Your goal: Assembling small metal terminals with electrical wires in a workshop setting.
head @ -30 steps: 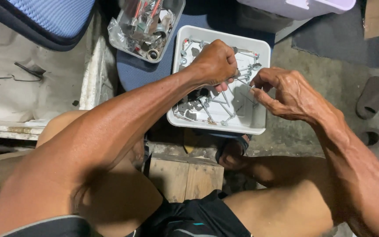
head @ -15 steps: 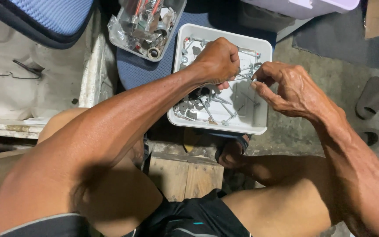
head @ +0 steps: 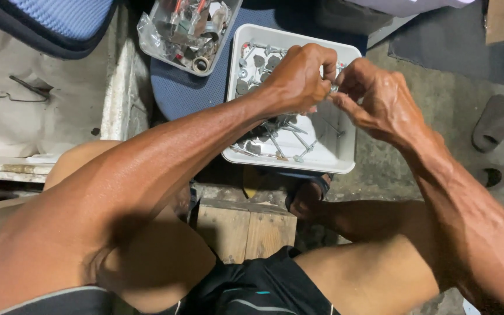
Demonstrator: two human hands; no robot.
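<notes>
Nearest the camera are the person's bare knees and black shorts (head: 252,289), with a worn wooden board (head: 246,224) between the legs.

Beyond the knees both forearms reach out over a white rectangular plastic tray (head: 345,143). The left hand (head: 298,79) is curled into a loose fist above the middle of the tray, its fingertips pinched on a small silvery metal piece (head: 334,88). The right hand (head: 374,99) meets it from the right edge of the tray, thumb and forefinger closed on the same small piece, so the two hands touch at the fingertips. What kind of part it is cannot be told; it is mostly hidden by the fingers.

Under the hands, long metal screws with washers (head: 284,137) lie loose on the tray's floor, crowded toward its near-left corner, and more sit along its far edge.

The tray rests on a dark blue padded seat (head: 191,96). At the seat's far-left corner stands a clear plastic box of mixed metal parts (head: 188,29), just beside the tray's far-left corner.
</notes>
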